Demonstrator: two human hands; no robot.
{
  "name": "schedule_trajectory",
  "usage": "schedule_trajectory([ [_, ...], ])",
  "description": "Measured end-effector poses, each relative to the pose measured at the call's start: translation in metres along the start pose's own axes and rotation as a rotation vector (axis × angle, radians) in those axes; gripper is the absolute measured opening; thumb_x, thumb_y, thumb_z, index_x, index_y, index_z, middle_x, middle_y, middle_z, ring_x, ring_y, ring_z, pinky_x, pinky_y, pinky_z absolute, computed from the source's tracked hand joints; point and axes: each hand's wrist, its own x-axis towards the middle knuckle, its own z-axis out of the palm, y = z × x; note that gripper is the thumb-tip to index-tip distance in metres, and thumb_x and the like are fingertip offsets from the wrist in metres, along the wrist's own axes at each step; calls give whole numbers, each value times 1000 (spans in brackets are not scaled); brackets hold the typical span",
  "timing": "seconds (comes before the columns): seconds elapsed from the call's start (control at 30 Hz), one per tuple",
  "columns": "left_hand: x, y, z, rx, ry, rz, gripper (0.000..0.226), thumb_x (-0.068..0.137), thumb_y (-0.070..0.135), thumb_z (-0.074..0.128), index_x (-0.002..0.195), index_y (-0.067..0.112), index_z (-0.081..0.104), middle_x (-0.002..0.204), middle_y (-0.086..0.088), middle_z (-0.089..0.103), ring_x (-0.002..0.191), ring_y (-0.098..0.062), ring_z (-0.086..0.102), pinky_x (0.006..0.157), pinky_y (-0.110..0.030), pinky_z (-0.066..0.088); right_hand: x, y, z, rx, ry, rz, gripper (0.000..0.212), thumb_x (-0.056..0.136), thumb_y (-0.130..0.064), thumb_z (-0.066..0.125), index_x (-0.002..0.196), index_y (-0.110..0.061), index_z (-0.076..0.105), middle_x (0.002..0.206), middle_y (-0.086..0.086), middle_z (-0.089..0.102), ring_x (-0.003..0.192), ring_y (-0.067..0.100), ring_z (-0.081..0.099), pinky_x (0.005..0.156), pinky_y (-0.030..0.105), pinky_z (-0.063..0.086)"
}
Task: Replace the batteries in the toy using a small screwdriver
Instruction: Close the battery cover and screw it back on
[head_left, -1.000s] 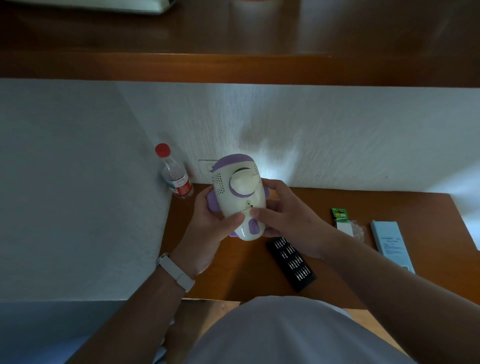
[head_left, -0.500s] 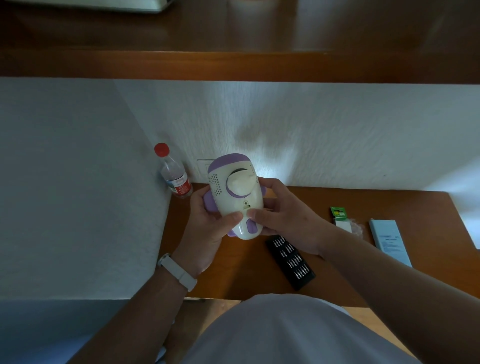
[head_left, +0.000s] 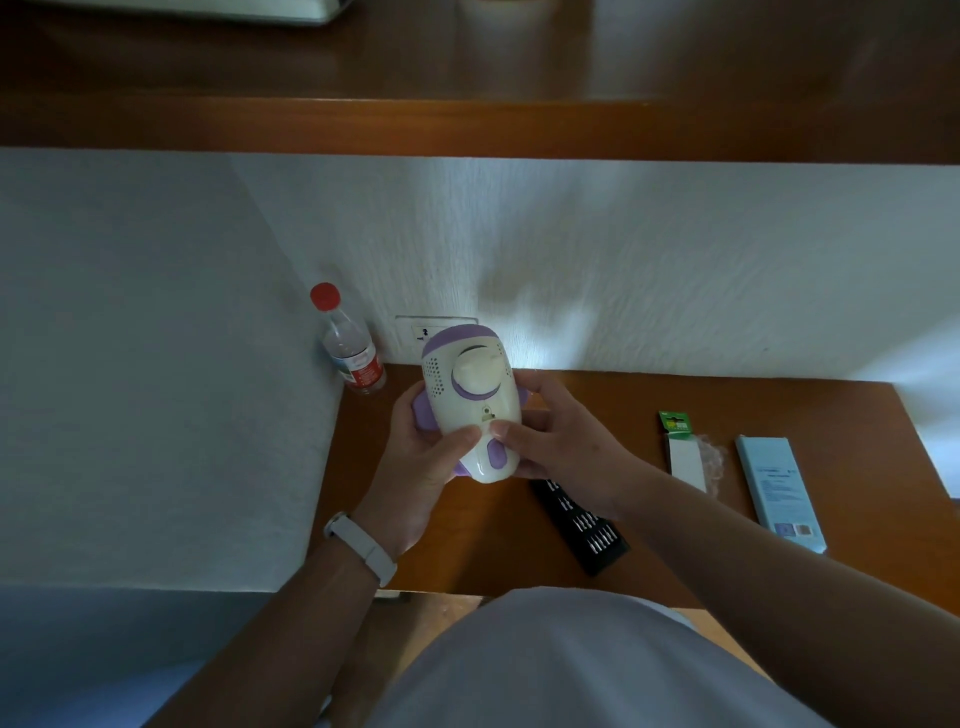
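The left hand (head_left: 421, 467) and right hand (head_left: 561, 447) each have a snug grip on the toy (head_left: 470, 405), up above the desk (head_left: 779, 545), likely to find its battery door, with the tool case (head_left: 587, 525) at 4 o'clock.

you're in a home or hotel room: a small wooden desk (head_left: 779, 415) set in a white textured-wall corner, a wall socket (head_left: 415, 330), a wooden shelf (head_left: 467, 124) overhead, a water bottle (head_left: 350, 345).

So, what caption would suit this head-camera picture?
Left hand and right hand hold a white-and-purple toy above the wooden desk.
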Motion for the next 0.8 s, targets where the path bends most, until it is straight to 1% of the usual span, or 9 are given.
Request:
schedule_trajectory([
  [0.1,2,-12,-6,-12,-10,-84,77,81,15,79,146,27,38,134,-6,60,124,-27,62,99,-53,55,1,15,1,61,8,45,56,85,-33,77,132,-34,46,117,0,72,107,21,70,84,38,60],
  [0.2,2,-28,-10,-20,4,-151,73,83,16,80,142,32,42,126,2,65,118,-20,66,91,-42,60,-2,32,3,75,32,89,56,87,-31,75,134,-35,46,119,0,71,107,18,70,84,37,60],
  [0.27,2,-41,-13,-15,8,-176,69,86,13,79,143,30,43,123,5,68,115,-17,68,88,-39,60,-2,42,3,73,41,116,51,87,-32,74,131,-38,48,120,0,70,107,17,70,85,37,60],
  [0.4,3,-60,-15,17,9,-208,64,85,18,80,139,30,48,121,8,69,112,-16,69,83,-34,61,0,60,2,85,64,179,47,90,-30,72,130,-37,49,120,4,69,105,19,71,86,39,60],
  [0.47,3,-66,-17,26,-1,-223,64,84,20,79,139,30,48,119,10,70,111,-15,69,80,-32,61,3,68,4,57,80,201,48,88,-33,72,130,-38,49,121,3,68,104,17,71,83,36,61],
  [0.57,4,-77,-21,24,14,-239,67,84,20,80,142,26,47,126,2,68,114,-21,68,85,-38,61,9,81,8,34,110,223,58,74,-43,76,126,-40,51,124,1,65,103,16,71,75,31,61],
  [0.63,6,-82,-22,16,23,-247,73,78,22,81,142,24,47,128,-2,68,115,-23,68,86,-41,61,13,88,10,45,124,231,52,68,-46,78,114,-48,55,121,1,65,98,12,72,72,29,60],
  [0.7,8,-86,-23,8,25,-247,75,76,20,81,143,22,47,128,-4,68,115,-26,68,87,-45,61,18,95,11,45,130,227,44,67,-45,79,102,-58,57,120,0,65,97,8,72,71,30,60],
  [0.8,11,-92,-24,-3,41,-255,81,73,20,83,145,22,44,133,-7,64,121,-29,64,95,-53,57,26,104,11,21,153,233,41,67,-43,81,93,-65,59,114,-1,67,96,8,71,71,31,61],
])
